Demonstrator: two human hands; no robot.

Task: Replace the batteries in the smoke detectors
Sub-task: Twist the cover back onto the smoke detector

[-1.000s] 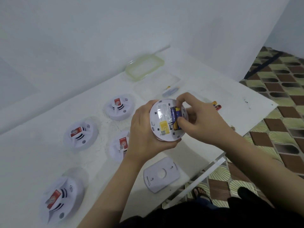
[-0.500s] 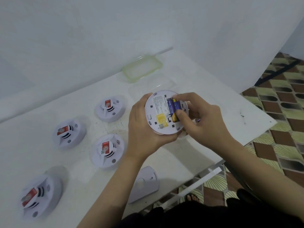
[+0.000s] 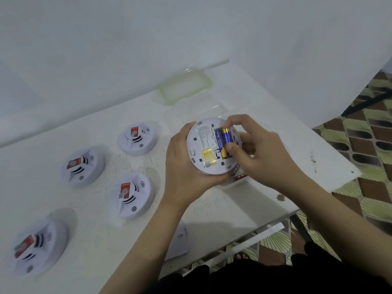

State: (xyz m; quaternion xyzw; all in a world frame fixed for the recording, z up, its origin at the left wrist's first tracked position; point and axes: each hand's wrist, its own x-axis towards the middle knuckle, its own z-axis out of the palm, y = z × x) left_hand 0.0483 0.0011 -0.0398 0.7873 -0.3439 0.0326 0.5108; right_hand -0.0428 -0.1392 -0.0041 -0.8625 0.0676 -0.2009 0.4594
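Note:
My left hand [image 3: 184, 164] grips a round white smoke detector [image 3: 203, 149] with its back side turned up, above the white table [image 3: 254, 200]. Two blue and gold batteries [image 3: 222, 141] lie side by side in its open compartment. My right hand [image 3: 261, 153] pinches the right-hand battery, index finger at its far end and thumb at its near end. A yellow sticker sits on the detector's back, near the compartment.
Several more white smoke detectors with red labels lie face up to the left: [image 3: 137, 137], [image 3: 81, 167], [image 3: 132, 195], [image 3: 35, 248]. A white mounting plate [image 3: 179, 240] peeks out under my left forearm. A pale green lid [image 3: 185, 85] lies by the wall. The table's edge runs at the right.
The view has shifted, so the table's things sit further right and lower. My right hand's fingers have closed in on the ends of the right-hand battery. The left hand keeps its hold.

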